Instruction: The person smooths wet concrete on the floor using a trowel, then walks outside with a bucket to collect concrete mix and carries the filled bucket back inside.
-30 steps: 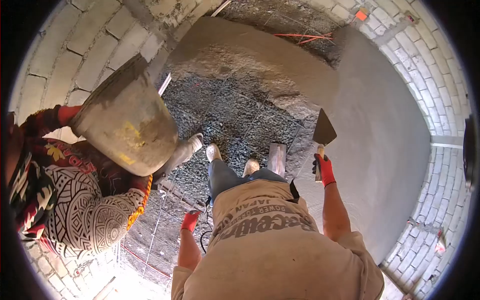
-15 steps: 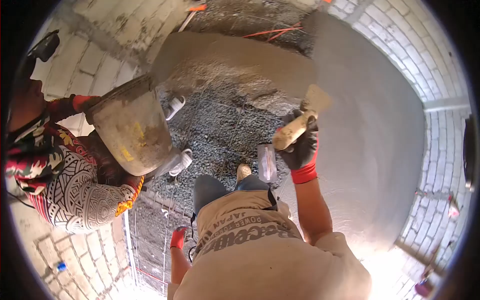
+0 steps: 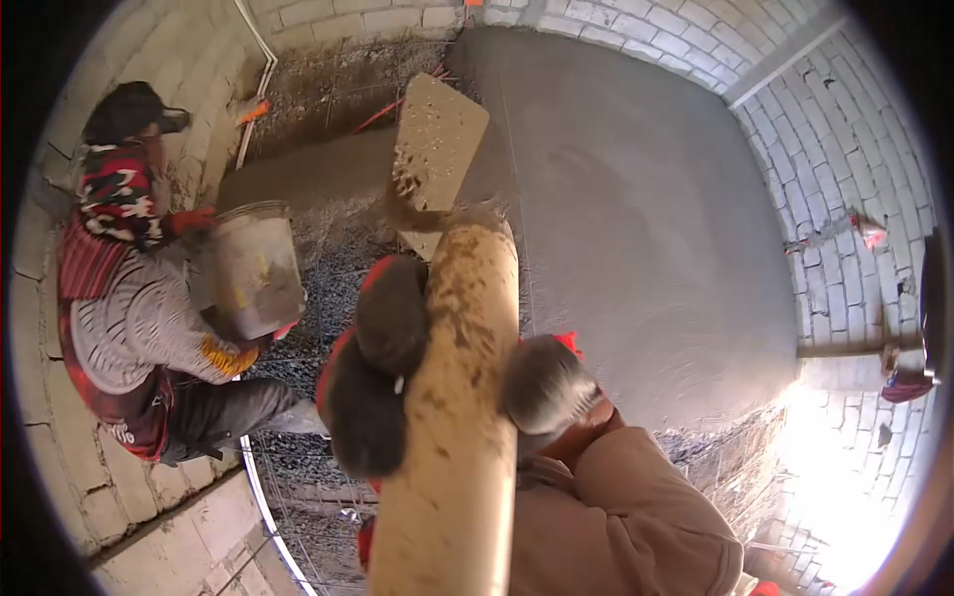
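1. While the steel trowel with a thick, cream-coloured, dirt-flecked round handle [image 3: 452, 417] is up close to the camera, the dark-fingered, red-backed gloved right hand [image 3: 380, 368] is closed round that handle, fingers on one side and thumb on the other. The trowel is in the air, seen in front of the left border of the smooth, wet, grey concrete slab [image 3: 636, 219].

2. To handle it well, I would keep that wrap firm but the wrist loose, and steer the blade by small turns of the handle. The butt is best kept low and away from the face, and the blade clear of the co-worker in a patterned sleeve [image 3: 149, 318], who holds a dirty pale bucket [image 3: 256, 278] left of the slab.

3. A red patch [image 3: 366, 541] below and left of the slab may be the left glove; its grip I cannot tell.

4. The trowel's long axis runs from the butt, nearest the camera, away towards the slab's far side. Its grit-speckled blade [image 3: 442, 149] leads, slightly left of the handle's line; its true slope is unclear.
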`<action>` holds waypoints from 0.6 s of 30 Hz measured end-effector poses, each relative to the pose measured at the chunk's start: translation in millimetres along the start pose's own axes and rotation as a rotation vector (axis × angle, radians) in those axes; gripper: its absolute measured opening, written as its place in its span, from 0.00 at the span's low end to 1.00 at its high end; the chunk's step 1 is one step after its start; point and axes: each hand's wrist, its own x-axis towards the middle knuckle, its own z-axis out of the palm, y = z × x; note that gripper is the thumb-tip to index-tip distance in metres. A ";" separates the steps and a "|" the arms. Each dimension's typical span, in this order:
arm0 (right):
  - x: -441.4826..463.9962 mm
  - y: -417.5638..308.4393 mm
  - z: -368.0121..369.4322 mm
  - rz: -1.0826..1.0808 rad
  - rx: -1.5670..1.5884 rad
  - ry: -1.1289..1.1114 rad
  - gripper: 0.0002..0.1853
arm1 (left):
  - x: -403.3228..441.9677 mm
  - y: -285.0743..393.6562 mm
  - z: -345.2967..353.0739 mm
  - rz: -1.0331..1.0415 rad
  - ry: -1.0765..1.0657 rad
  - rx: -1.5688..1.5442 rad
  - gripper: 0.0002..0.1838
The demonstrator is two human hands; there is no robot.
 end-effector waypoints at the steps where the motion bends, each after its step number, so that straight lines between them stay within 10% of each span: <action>1: -1.3 7.7 3.3 0.006 0.019 -0.025 0.27 | 3.3 -2.1 -8.1 0.016 0.002 0.004 0.15; 18: -66.2 42.5 28.2 0.116 0.009 0.090 0.32 | 2.3 -80.5 -41.5 0.117 -0.052 0.027 0.15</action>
